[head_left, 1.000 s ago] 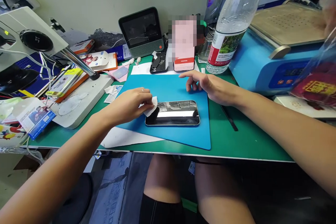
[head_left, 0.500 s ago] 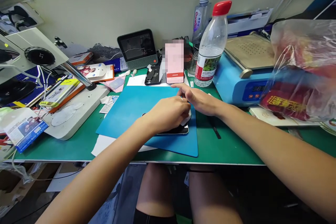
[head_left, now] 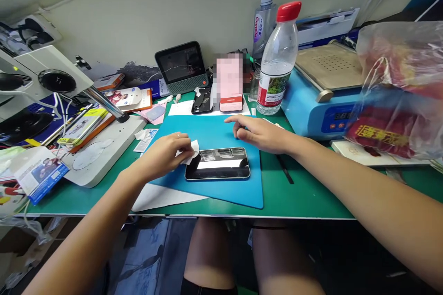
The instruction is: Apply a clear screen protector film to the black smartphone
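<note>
A phone (head_left: 218,174) lies face up on a blue mat (head_left: 197,128), its dark glass reflecting light. My left hand (head_left: 169,153) is closed on a crumpled white tissue (head_left: 193,151) at the phone's upper left corner. Behind the phone's right end, my right hand (head_left: 258,133) hovers over or rests on the mat; I cannot tell which. Its index finger is stretched out and the others are slightly bent, with nothing held. A thin black strip (head_left: 285,170) lies on the green table right of the mat.
A second phone with a pink screen (head_left: 230,78) stands at the back, beside a dark phone part (head_left: 202,101) and a smart display (head_left: 182,67). A water bottle (head_left: 277,64) and a blue heating device (head_left: 311,106) are at right. A microscope stand (head_left: 104,156) is at left.
My left hand has moved left with the tissue, from the phone's right end to its left end, uncovering the screen. My right hand has stayed nearly in place.
</note>
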Available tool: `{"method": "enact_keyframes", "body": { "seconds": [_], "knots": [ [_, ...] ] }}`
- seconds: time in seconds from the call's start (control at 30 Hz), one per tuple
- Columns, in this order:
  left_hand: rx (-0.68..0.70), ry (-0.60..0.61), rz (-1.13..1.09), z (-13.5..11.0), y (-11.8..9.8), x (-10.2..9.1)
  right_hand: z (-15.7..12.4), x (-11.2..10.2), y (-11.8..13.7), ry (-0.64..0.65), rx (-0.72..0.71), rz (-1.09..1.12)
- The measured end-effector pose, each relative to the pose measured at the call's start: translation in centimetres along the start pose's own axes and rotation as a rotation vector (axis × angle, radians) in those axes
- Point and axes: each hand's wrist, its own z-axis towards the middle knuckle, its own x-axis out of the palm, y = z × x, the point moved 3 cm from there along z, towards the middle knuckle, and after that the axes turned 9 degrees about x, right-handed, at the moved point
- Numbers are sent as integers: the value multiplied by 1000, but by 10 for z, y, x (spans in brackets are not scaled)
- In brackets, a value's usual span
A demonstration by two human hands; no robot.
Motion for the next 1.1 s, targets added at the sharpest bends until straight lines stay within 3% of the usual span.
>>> {"method": "enact_keyframes", "body": {
  "seconds": [0.13,0.3,0.57,0.8,0.93,1.1],
  "knots": [
    [-6,13,15,-15,-12,-1,1,1,1,20,21,-26],
    [3,22,19,-8,-37,2,2,0,0,27,34,-13],
    [15,10,7,43,-67,17,3,0,1,19,-2,31],
    [4,-30,27,79,-64,15,1,-2,2,31,3,34],
    [-21,-52,33,61,-41,11,0,-2,1,23,-3,51],
    [-73,-116,-17,6,-19,1,1,-1,0,31,-7,26]
  ]
}}
